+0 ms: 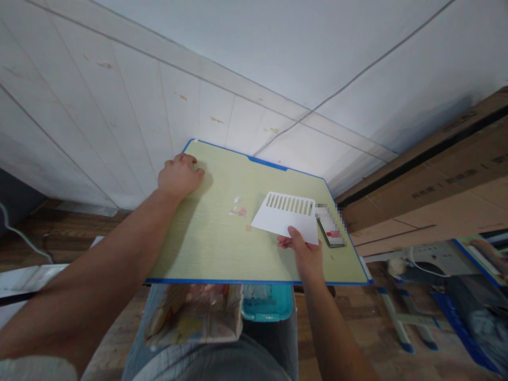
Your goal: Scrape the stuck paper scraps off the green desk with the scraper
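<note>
The right hand (307, 255), nearer, pinches the near edge of the white scraper (282, 220), long axis across the table (214, 248), right of centre; the left hand (180, 175) curls, seemingly empty, at the table's left edge.

A pale yellow-green rectangular tabletop (222, 251) with blue edging (257, 281) is carrying small clear-and-pink scraps (239, 211) near its middle; a pinkish patch (248, 228) is showing just beside them. Near its right edge, a dark-rimmed oblong object (330, 228), blurred out, is lying.

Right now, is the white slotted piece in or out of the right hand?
In: the right hand grips the white slotted piece by its near edge, thumb on top, fingers beneath.
</note>
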Motion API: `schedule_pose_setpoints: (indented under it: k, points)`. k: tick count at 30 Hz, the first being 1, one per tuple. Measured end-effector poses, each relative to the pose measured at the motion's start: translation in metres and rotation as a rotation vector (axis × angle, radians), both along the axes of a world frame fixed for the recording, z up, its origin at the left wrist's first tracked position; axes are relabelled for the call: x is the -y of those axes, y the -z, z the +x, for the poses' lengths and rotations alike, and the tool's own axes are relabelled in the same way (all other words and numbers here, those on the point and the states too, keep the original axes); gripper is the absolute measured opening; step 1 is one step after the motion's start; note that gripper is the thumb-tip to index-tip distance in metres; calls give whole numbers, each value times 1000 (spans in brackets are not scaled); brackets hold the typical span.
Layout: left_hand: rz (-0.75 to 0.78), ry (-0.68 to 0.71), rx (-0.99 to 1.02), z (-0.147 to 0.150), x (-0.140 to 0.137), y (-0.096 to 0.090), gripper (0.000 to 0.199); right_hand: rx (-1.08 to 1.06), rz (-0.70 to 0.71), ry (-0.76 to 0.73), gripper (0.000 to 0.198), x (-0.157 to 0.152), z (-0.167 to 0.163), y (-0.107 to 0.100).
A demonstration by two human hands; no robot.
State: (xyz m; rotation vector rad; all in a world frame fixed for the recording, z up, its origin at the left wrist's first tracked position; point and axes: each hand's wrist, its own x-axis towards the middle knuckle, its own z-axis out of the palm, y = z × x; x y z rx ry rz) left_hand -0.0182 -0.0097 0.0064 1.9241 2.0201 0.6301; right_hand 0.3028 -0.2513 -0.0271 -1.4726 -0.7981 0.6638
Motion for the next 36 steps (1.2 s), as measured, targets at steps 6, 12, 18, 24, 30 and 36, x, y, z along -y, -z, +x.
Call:
schedule_pose_setpoints:
  k: [6,12,18,24,30,36]
  points:
    - [-12,19,-30,-2,-2,0,72,1,-7,-8,43,21,-5,2]
    - [-18,60,-71,-2,-6,5,71,-13,-24,-46,39,36,-4,7]
    - [61,60,-122,0,-12,20,68,2,-13,-27,49,30,-8,6]
    - [74,69,-125,1,-12,20,68,1,-79,-141,43,27,-13,-2]
    - [59,54,-103,2,-9,17,65,0,-93,-116,48,32,-25,-10]
    - [53,53,-86,2,-8,16,63,-53,-139,-233,40,44,-44,-20]
